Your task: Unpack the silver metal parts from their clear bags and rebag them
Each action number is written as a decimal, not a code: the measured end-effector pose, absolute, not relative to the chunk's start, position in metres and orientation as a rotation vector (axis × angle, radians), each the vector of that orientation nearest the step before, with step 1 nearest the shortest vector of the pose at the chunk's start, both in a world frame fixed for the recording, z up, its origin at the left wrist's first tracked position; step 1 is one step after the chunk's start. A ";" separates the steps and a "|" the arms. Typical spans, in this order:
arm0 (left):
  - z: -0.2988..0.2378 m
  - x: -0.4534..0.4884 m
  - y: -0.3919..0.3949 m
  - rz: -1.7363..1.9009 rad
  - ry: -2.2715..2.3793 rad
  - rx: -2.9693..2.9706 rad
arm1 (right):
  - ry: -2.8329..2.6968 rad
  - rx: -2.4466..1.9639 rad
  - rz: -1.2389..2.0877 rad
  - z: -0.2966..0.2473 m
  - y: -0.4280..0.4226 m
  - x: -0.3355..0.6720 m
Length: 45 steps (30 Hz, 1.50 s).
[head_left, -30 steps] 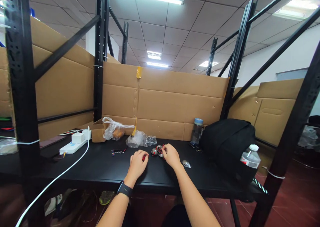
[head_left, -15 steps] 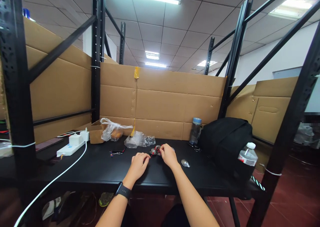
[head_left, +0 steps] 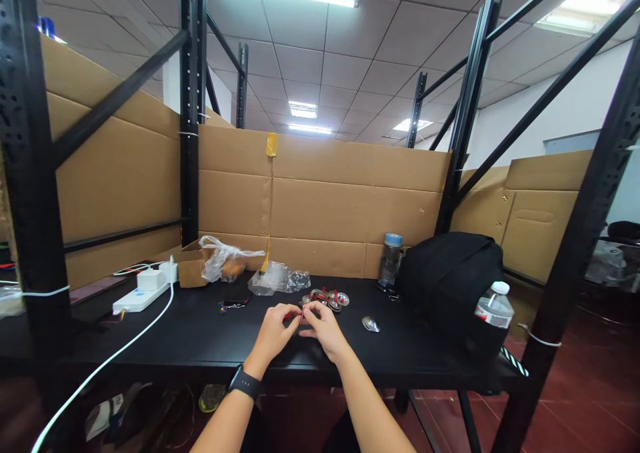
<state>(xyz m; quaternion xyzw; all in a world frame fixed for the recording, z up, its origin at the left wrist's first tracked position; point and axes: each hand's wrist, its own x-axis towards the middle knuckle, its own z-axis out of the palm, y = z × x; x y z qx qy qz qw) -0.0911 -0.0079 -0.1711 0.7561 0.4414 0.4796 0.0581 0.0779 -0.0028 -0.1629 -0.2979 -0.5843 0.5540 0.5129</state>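
One black tabletop point(head_left: 195, 343) spans the lower frame. At its right sits a black backpack point(head_left: 445, 276), probably set aside so the arms can move freely. At lower centre, the left hand point(head_left: 276, 328) and right hand point(head_left: 324, 330) meet at the fingertips, likely to steady something small. Just beyond them metal discs point(head_left: 332, 300) cluster, seemingly for easy reach; a lone disc point(head_left: 371, 324) lies apart, farther right. The left fingers pinch a red piece point(head_left: 289, 317); whether the right fingers grip it too, I cannot tell.

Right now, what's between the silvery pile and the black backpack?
Head view: a silver disc nearer you; farther back, a blue-capped bottle with small items by its base.
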 end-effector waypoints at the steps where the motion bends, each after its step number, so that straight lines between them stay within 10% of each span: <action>1: -0.171 -0.091 -0.008 1.451 1.335 2.282 | -1.396 -0.699 1.351 -0.163 -0.004 0.079; 11: -0.173 -0.093 -0.007 1.452 1.503 2.242 | -1.518 -0.748 1.169 -0.169 0.004 0.086; 22: -0.176 -0.095 0.000 1.315 2.170 1.945 | -1.624 -1.701 -0.026 -0.161 0.008 0.223; 45: -0.173 -0.089 -0.005 1.318 1.900 2.168 | -2.126 -1.625 -0.331 -0.164 0.021 0.117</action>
